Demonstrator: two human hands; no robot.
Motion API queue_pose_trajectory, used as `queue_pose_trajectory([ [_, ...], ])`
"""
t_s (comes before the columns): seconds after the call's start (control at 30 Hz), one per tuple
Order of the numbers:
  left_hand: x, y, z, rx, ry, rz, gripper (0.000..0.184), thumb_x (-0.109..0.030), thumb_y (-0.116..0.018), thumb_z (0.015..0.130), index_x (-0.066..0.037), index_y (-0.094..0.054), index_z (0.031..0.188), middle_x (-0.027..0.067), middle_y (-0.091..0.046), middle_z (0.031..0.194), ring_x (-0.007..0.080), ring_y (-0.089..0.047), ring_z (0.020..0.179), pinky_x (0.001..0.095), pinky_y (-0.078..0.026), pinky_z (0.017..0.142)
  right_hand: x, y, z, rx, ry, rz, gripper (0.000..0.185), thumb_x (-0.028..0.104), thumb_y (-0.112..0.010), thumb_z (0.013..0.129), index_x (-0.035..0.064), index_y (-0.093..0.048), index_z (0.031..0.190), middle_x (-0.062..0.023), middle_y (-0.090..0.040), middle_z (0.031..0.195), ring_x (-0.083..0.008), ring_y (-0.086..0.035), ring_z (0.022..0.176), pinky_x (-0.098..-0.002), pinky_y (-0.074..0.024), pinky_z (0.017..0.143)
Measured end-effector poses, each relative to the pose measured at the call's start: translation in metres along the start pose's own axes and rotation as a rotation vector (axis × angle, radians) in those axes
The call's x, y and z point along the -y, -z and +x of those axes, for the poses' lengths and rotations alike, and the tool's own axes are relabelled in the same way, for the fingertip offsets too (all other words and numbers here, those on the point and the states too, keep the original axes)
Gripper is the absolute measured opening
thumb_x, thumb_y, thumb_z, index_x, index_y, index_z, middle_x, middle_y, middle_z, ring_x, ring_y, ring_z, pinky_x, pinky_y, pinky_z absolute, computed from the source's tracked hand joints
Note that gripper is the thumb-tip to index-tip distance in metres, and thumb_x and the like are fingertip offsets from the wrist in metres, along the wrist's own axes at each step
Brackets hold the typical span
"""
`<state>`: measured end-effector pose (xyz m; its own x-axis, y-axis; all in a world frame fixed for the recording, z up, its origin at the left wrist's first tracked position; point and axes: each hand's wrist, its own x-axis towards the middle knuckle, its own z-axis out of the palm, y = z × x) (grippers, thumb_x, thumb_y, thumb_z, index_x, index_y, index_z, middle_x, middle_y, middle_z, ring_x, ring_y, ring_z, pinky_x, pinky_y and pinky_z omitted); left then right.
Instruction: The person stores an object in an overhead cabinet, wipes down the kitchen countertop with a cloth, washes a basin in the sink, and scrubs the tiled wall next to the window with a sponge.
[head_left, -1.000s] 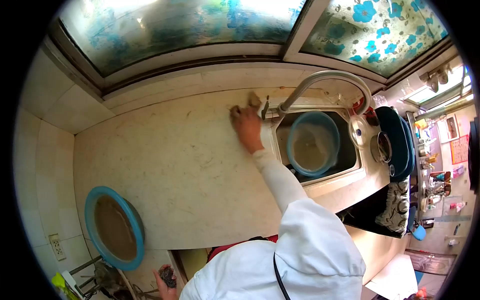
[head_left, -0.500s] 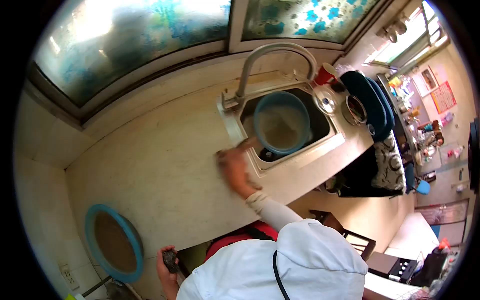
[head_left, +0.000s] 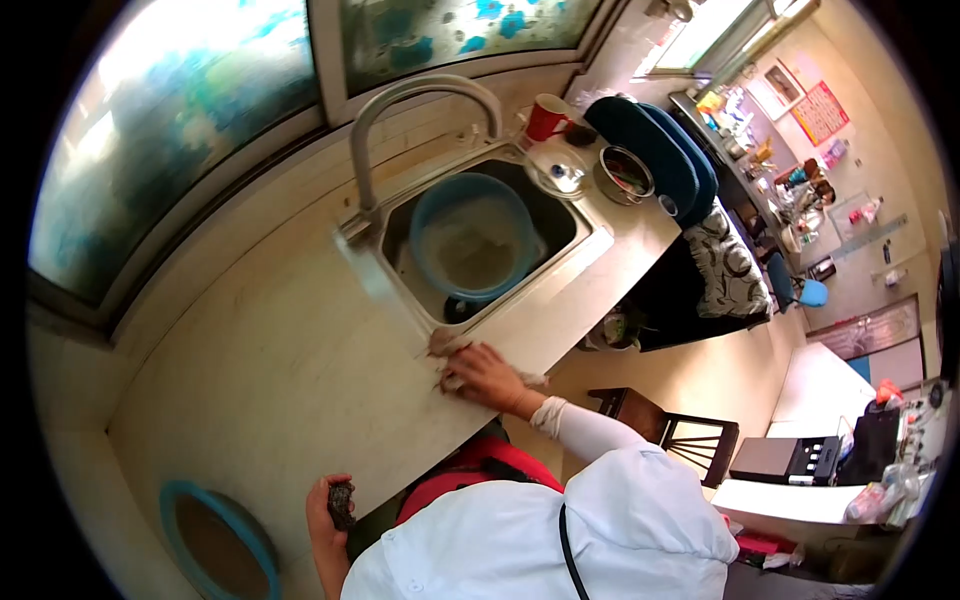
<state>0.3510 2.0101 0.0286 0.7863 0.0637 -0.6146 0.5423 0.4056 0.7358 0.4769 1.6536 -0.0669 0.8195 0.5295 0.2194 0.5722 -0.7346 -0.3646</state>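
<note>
My right hand (head_left: 486, 378) presses a crumpled beige-grey cloth (head_left: 447, 343) onto the pale countertop (head_left: 290, 370), just off the near corner of the sink. Parts of the cloth stick out on both sides of my fingers. In my left hand (head_left: 322, 512), low over the counter's front edge, is a dark grey scouring pad (head_left: 341, 505), with my fingers closed around it. A blue basin (head_left: 418, 238) of cloudy water stands in the metal sink (head_left: 560, 240).
Another blue basin (head_left: 262, 545) with brownish water is at the lower left. A curved faucet (head_left: 357, 150) rises behind the sink. Beyond it are a red cup (head_left: 546, 117), a glass lid (head_left: 556, 172) and a metal pot (head_left: 622, 176). A dark wooden chair (head_left: 632, 416) stands right of me.
My right hand has moved with the cloth from beside the sink toward the counter's front edge. The view has shifted, so the sink appears further left. My left hand still holds the scouring pad.
</note>
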Motion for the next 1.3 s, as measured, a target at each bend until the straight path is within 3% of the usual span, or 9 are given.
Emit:
queue_pose_trajectory([
  [0.2, -0.01, -0.08, 0.043, 0.095, 0.016, 0.098, 0.034, -0.03, -0.046, 0.089, 0.001, -0.059, 0.09, 0.0087, -0.057, 0.076, 0.0113, -0.051, 0.059, 0.022, -0.042, 0.048, -0.132, 0.061, -0.018, -0.155, -0.26, -0.097, 0.053, 0.019, -0.064, 0.067, 0.0142, -0.048, 0.117, -0.0108, -0.042, 0.124, -0.0306, -0.034, 0.12, -0.0458, -0.0235, 0.103],
  [0.4, -0.009, -0.197, 0.097, 0.107, 0.037, 0.119, 0.029, -0.027, -0.047, 0.089, -0.001, -0.06, 0.089, 0.0065, -0.057, 0.077, 0.0104, -0.051, 0.059, 0.022, -0.042, 0.048, -0.274, 0.107, -0.025, -0.376, -0.347, -0.125, 0.041, 0.007, -0.064, 0.064, 0.0114, -0.055, 0.103, -0.0125, -0.051, 0.11, -0.0314, -0.048, 0.102, -0.0421, -0.0403, 0.086],
  [0.53, -0.017, -0.269, 0.148, 0.194, 0.036, 0.151, 0.024, -0.025, -0.048, 0.089, -0.004, -0.06, 0.089, 0.0025, -0.058, 0.08, 0.0088, -0.052, 0.066, 0.0232, -0.042, 0.053, -0.325, 0.146, -0.03, -0.548, -0.478, -0.284, 0.036, 0.006, -0.062, 0.064, 0.012, -0.057, 0.1, -0.0103, -0.052, 0.108, -0.0306, -0.048, 0.1, -0.0399, -0.0402, 0.082],
  [0.8, 0.029, -0.351, 0.325, 0.002, -0.05, 0.366, 0.037, -0.032, -0.054, 0.086, -0.004, -0.054, 0.112, 0.007, -0.056, 0.11, 0.0179, -0.05, 0.104, 0.0309, -0.037, 0.09, -0.293, 0.179, -0.018, -0.367, -0.429, -0.226, 0.032, 0.007, -0.06, 0.071, 0.0082, -0.058, 0.103, -0.0136, -0.05, 0.115, -0.0334, -0.041, 0.113, -0.0443, -0.0311, 0.096],
  [0.97, 0.05, -0.348, 0.345, -0.116, -0.358, 0.924, 0.057, -0.027, -0.056, 0.084, -0.007, -0.032, 0.132, 0.0165, -0.028, 0.138, 0.0307, -0.027, 0.127, 0.0391, -0.026, 0.102, -0.289, 0.152, 0.033, -0.246, -0.321, 0.201, 0.034, -0.001, -0.057, 0.072, 0.0012, -0.055, 0.106, -0.015, -0.05, 0.117, -0.0327, -0.049, 0.106, -0.0365, -0.0422, 0.087],
  [1.1, 0.039, -0.324, 0.323, -0.316, -0.477, 1.118, 0.061, -0.017, -0.058, 0.081, -0.007, -0.028, 0.134, 0.0187, -0.029, 0.137, 0.0317, -0.028, 0.126, 0.0392, -0.026, 0.102, -0.332, 0.075, 0.085, -0.01, -0.562, 0.231, 0.05, 0.019, -0.06, 0.074, -0.0004, -0.046, 0.118, -0.0212, -0.051, 0.115, -0.0347, -0.049, 0.107, -0.0372, -0.0427, 0.086],
  [1.17, 0.035, -0.316, 0.321, -0.457, -0.713, 1.084, 0.068, -0.008, -0.058, 0.078, -0.007, -0.023, 0.136, 0.02, -0.031, 0.135, 0.0329, -0.03, 0.125, 0.0387, -0.026, 0.102, -0.36, 0.028, 0.108, 0.072, -0.719, 0.354, 0.054, 0.023, -0.062, 0.073, -0.0015, -0.045, 0.118, -0.0226, -0.052, 0.114, -0.0352, -0.05, 0.106, -0.0375, -0.0425, 0.087],
  [1.27, 0.049, -0.301, 0.344, -0.389, -0.576, 0.824, 0.067, -0.007, -0.057, 0.078, 0.0, -0.021, 0.134, 0.0221, -0.033, 0.132, 0.0362, -0.033, 0.122, 0.0396, -0.028, 0.101, -0.352, 0.023, 0.133, 0.084, -0.911, 0.351, 0.055, 0.027, -0.064, 0.071, -0.0042, -0.048, 0.114, -0.0199, -0.059, 0.102, -0.0304, -0.059, 0.091, -0.0365, -0.047, 0.078],
  [1.3, 0.048, -0.299, 0.348, -0.409, -0.569, 0.807, 0.067, -0.007, -0.057, 0.078, 0.0, -0.021, 0.134, 0.0221, -0.033, 0.132, 0.0362, -0.033, 0.122, 0.0396, -0.028, 0.101, -0.354, 0.027, 0.133, 0.184, -1.042, 0.636, 0.053, 0.028, -0.065, 0.07, -0.0041, -0.051, 0.11, -0.017, -0.061, 0.097, -0.027, -0.061, 0.083, -0.0351, -0.0479, 0.07],
])
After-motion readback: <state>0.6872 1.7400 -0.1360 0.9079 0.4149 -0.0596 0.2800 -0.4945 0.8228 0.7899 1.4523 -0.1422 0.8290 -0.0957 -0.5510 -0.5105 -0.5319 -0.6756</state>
